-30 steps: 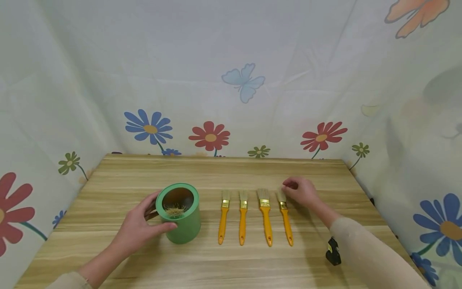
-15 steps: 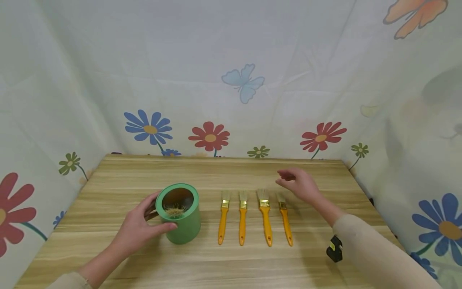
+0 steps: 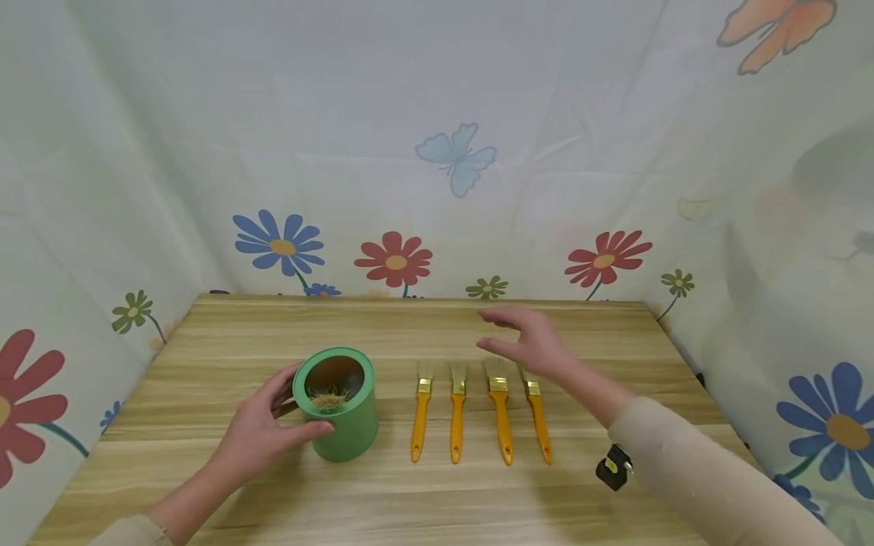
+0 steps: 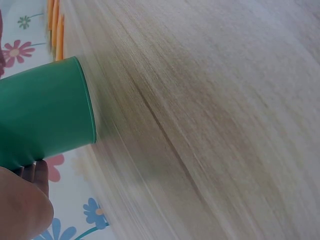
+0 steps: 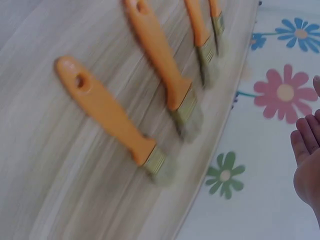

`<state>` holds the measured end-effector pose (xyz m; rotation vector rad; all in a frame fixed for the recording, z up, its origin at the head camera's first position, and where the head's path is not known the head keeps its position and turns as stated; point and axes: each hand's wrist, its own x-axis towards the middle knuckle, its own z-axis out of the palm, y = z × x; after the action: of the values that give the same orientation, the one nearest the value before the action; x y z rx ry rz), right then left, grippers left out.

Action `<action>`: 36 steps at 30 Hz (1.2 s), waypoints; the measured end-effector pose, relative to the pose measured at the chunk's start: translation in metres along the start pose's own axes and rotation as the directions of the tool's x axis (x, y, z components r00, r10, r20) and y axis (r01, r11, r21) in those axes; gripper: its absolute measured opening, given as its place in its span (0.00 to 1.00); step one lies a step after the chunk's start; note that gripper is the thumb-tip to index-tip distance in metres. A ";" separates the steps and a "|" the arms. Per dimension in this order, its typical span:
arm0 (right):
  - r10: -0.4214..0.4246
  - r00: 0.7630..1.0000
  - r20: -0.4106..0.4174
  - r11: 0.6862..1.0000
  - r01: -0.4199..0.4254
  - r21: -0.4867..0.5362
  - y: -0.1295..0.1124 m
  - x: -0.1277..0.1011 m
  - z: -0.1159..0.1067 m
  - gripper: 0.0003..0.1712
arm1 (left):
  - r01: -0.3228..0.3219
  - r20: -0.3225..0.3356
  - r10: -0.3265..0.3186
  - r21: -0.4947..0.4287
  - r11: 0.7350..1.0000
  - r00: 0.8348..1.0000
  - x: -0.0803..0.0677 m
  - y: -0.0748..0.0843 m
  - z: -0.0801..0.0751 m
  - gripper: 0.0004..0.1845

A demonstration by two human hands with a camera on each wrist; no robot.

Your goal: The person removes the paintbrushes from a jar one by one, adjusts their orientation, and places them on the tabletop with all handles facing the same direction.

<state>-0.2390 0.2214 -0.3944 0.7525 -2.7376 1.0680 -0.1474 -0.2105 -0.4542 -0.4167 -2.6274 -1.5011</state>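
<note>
Brushes (image 3: 501,409): four, orange handles, brass ferrules, parallel row.

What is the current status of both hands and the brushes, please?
Left hand grips green cup. Right hand open, above four brushes, holding nothing. Brushes flat on table, nothing in the way.

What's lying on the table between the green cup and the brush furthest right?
In the head view, three orange-handled paintbrushes lie side by side on the wooden table between the green cylindrical cup and the rightmost orange-handled brush; otherwise bare wood.
</note>
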 end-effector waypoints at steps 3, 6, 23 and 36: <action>-0.030 0.999 0.021 1.000 0.030 0.002 -0.015 0.003 0.006 0.33 | 0.001 -0.001 -0.001 0.002 1.000 1.000 0.000 0.000 0.000 0.50; -0.079 0.996 0.041 0.997 0.079 -0.002 -0.028 0.006 0.012 0.35 | 0.002 -0.002 -0.002 0.004 1.000 1.000 0.000 -0.001 0.000 0.50; -0.297 0.933 0.205 0.955 0.292 0.056 -0.083 0.022 0.043 0.42 | -0.007 0.003 0.007 -0.022 1.000 1.000 0.000 -0.005 0.002 0.50; -0.389 0.877 0.281 0.921 0.376 0.103 -0.115 0.031 0.064 0.44 | -0.028 -0.002 0.028 -0.010 1.000 1.000 0.001 -0.005 0.001 0.49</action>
<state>-0.2055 0.0939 -0.3644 1.4998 -2.6206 0.9953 -0.1492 -0.2121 -0.4586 -0.4513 -2.6026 -1.5068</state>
